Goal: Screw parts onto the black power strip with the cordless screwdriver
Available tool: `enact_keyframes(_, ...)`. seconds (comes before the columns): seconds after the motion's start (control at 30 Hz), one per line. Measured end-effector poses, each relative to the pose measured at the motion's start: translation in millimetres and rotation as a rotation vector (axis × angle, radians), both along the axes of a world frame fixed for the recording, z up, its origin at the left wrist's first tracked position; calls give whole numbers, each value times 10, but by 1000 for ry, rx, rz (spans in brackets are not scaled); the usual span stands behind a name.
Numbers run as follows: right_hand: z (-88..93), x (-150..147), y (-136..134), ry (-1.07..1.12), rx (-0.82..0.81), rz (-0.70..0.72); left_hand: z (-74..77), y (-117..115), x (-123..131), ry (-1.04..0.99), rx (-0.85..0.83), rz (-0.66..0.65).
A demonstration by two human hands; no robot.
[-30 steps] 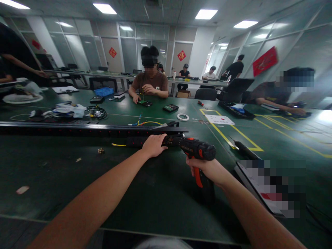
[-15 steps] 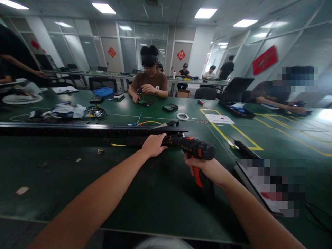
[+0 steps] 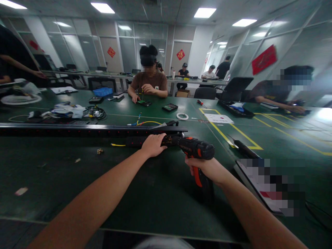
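Drill (image 3: 198, 147) in right hand (image 3: 206, 168), head view: fingers wrapped round the handle (image 3: 198, 178), aimed left at the end of the black strip (image 3: 135, 141). Near that end, left hand (image 3: 153, 145), fingers narrow around the strip, tips partly hidden. On the table (image 3: 145, 200), that strip, just nearer than the long bar (image 3: 77, 130); brassy bits (image 3: 100, 151) loose to the left. Looks, from the pose, like screw work at the strip's end. Cannot tell any contact between drill and strip. Calls next for holding the drill in line, pressing steadily and pinning the strip against twisting.
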State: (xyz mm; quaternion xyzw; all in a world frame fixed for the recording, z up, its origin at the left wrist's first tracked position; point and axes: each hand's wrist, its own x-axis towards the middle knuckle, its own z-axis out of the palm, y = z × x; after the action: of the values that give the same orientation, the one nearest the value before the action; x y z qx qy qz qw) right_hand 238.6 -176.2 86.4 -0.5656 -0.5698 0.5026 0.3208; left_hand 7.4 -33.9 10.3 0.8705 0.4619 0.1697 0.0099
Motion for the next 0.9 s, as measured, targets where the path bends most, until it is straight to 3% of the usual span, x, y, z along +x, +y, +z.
enact_keyframes(0.9,10,3,-7,9,-2,10,-14,-2,3,3,6,1)
